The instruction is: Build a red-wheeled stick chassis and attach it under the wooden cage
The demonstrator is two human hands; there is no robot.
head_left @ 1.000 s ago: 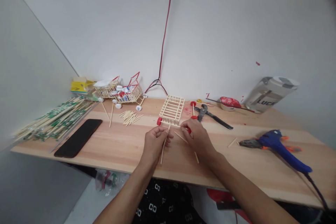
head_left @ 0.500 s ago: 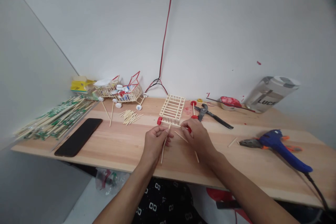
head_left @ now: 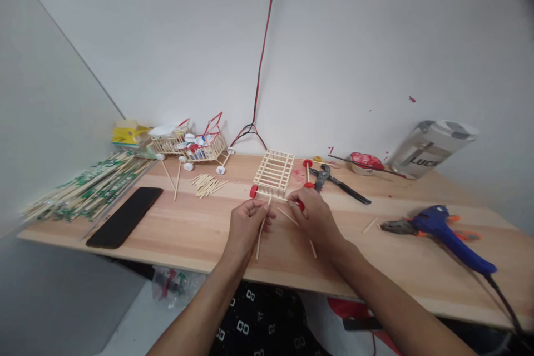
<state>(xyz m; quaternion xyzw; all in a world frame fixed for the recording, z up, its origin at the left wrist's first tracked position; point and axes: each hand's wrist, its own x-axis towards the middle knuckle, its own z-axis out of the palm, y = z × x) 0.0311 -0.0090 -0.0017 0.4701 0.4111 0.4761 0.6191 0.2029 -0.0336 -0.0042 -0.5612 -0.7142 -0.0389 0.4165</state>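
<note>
My left hand [head_left: 249, 221] is closed in a pinch on a thin wooden stick [head_left: 258, 242] that points toward the table's front edge. The stick's far tip meets a crosswise axle stick with a red wheel [head_left: 253, 191] at its left end. My right hand [head_left: 312, 212] is closed at the right end of that axle, beside another red wheel mostly covered by the fingers. Under the right hand lie loose sticks [head_left: 287, 217]. Just beyond both hands rests a small frame of glued sticks [head_left: 273, 171], built like a ladder-like basket.
To the left are a black phone [head_left: 125, 217], bundled sticks [head_left: 89, 189], short cut sticks [head_left: 206, 185] and two small stick carts [head_left: 204, 147]. Pliers [head_left: 334, 182], a red paint cup [head_left: 366, 162], a clear container [head_left: 431, 150] and a blue glue gun [head_left: 444, 236] with its cord are right.
</note>
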